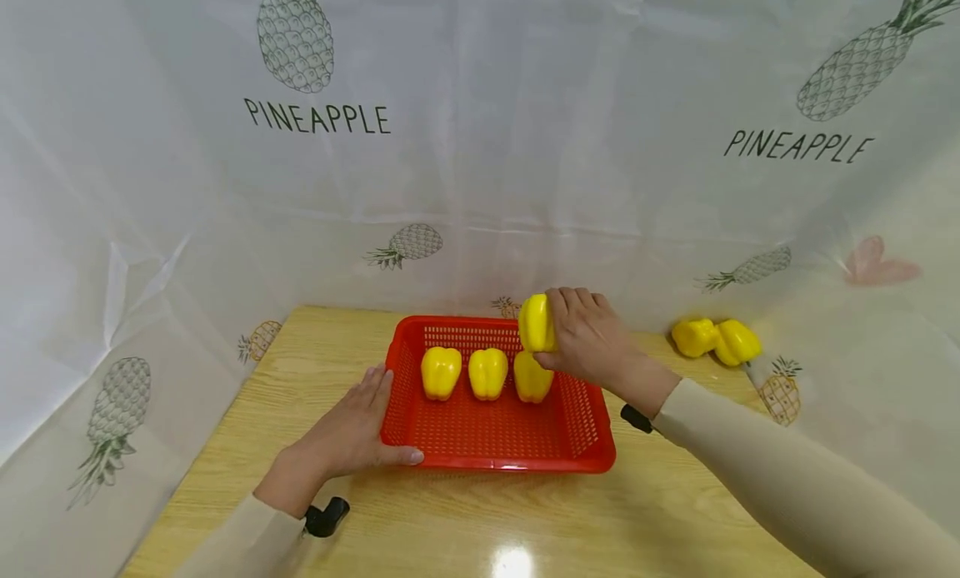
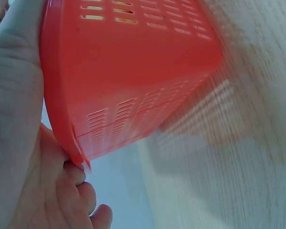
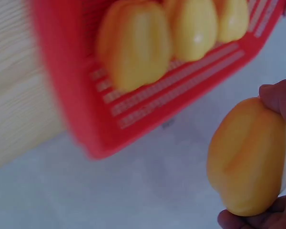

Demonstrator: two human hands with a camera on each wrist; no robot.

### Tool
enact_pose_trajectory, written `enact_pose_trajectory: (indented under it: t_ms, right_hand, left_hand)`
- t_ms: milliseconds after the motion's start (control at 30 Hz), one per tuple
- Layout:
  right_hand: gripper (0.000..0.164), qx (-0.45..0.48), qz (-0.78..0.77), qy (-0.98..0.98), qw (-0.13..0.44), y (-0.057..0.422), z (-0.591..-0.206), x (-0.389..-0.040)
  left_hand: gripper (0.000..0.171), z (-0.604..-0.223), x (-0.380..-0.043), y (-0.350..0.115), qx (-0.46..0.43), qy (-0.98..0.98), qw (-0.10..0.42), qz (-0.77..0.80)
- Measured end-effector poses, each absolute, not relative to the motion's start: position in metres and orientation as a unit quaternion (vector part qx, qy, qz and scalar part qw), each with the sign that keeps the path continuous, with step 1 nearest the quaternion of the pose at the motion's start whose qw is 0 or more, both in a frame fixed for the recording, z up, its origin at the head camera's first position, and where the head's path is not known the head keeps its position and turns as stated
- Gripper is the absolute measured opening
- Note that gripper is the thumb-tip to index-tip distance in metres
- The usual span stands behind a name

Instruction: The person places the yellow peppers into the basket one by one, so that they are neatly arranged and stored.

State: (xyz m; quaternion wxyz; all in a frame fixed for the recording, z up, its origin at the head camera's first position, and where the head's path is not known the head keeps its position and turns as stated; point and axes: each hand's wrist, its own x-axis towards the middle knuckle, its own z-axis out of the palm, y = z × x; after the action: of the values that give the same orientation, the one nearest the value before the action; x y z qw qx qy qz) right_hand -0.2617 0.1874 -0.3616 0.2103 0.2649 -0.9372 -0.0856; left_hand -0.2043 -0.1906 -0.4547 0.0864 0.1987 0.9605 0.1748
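Looks screened off like a booth, with pineapple-printed sheeting (image 1: 525, 145) beyond the right hand (image 1: 590, 338) and wood-grain table (image 1: 450, 520) below.

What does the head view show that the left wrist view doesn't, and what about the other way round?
Only the head view shows the red basket's floor, the full row of three peppers inside it, two yellow peppers lying to its right, and pineapple prints.

Only the left wrist view shows the outer walls of that basket, up close.

Both share the left hand at the basket's rim, and the wooden table.

A blurred patch in the left wrist view's top left corner is too unclear to identify.
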Motion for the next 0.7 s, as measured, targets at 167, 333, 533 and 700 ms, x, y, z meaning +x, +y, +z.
enact_pose_trajectory:
  t_ms: [167,333,533,700]
  right_hand:
    - [0.092,0.283,-0.092,-0.933,0.201,0.151,-0.366,-0.263]
    - [0.092,0.313,-0.106,-0.927,0.179,0.116,-0.378,-0.264]
    - [0.088,0.357,-0.119,-0.916,0.142,0.085,-0.395,-0.259]
    - [0.089,0.370,-0.156,-0.909,0.113,0.069,-0.411,-0.253]
  left_hand:
    - [0.142,-0.457,-0.205,-0.191,0.200,0.961,0.084,0.172]
    - [0.142,-0.456,-0.205,-0.193,0.202,0.960,0.079,0.174]
    - [0.139,-0.456,-0.204,-0.193,0.209,0.960,0.071,0.173]
    - [0.137,-0.455,-0.204,-0.191,0.216,0.959,0.066,0.172]
